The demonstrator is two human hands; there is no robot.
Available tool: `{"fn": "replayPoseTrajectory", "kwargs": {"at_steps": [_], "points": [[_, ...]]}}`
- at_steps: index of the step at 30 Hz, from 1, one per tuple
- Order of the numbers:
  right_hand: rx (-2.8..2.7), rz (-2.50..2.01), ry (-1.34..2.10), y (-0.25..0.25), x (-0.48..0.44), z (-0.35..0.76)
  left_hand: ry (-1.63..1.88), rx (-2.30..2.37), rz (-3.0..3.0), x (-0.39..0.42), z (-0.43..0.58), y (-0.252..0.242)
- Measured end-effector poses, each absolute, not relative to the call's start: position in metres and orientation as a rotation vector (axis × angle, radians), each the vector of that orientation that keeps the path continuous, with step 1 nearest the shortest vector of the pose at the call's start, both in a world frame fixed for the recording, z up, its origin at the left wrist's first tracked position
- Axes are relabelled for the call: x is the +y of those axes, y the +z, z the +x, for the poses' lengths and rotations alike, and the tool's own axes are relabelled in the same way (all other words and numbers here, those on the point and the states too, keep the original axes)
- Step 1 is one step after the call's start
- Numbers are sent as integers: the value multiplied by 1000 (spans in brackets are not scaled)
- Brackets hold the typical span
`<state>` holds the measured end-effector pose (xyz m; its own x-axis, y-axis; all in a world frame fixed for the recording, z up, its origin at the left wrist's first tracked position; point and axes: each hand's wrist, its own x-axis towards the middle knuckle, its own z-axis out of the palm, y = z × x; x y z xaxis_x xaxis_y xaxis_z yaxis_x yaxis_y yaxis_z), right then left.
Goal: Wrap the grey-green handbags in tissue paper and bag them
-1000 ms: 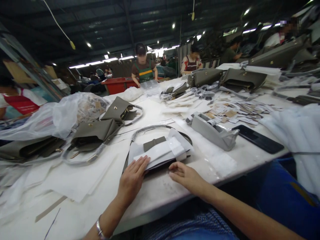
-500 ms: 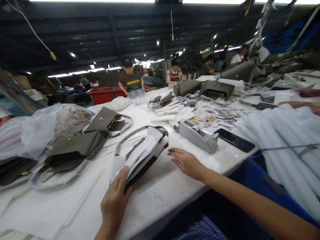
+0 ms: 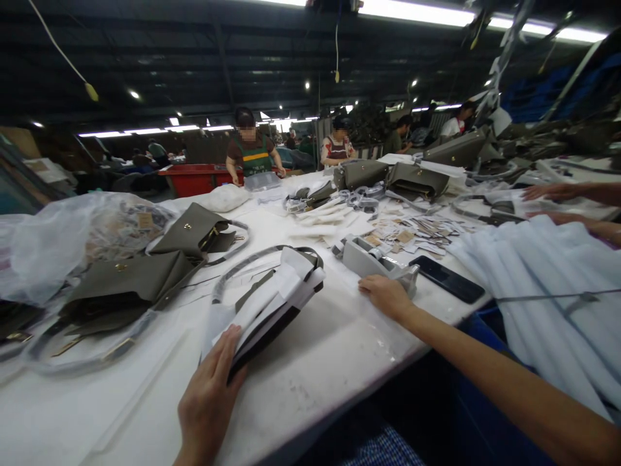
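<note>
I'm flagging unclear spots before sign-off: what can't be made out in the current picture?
All in the head view:
- Bag: its underside, turned away from the camera.
- Left hand: part of its grip, hidden by the hand itself.
- Right hand: whether its curled fingers hold anything; they hide their own undersides.
- Tags: any print, too small.
- Sack: contents blurred by cloudy plastic; cut off by the left edge.
- Co-worker's arms: cut off by the right edge.

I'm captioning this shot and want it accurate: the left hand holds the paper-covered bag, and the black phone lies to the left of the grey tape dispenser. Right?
Not quite: in the head view, the black phone lies to the right of the grey tape dispenser. The left hand does hold the paper-covered bag.
</note>
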<state>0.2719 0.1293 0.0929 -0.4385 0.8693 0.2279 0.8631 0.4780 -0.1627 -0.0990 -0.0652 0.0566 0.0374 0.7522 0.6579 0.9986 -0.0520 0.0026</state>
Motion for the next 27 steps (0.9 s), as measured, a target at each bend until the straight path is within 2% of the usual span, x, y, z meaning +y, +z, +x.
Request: {"fn": "replayPoseTrajectory", "kwargs": {"at_steps": [5,9,10,16,20,27], "points": [[-2398,-1413,135,123,107,260,-717,-1803,-1811,-65,-99,57],[-2517,-1099,756,132,83,245,-739,-1816,-1803,-64,-98,58],[-2505,-1054,825,130,81,240,-743,-1823,-1802,-64,-98,58],[-2559,-1201,552,84,86,191,-773,-1822,-1777,-64,-99,57],[-2661,-1017,494,59,84,147,-803,-1837,-1719,-59,-96,68],[-2615,-829,481,73,86,91,-872,-1805,-1598,-37,-78,101]]}}
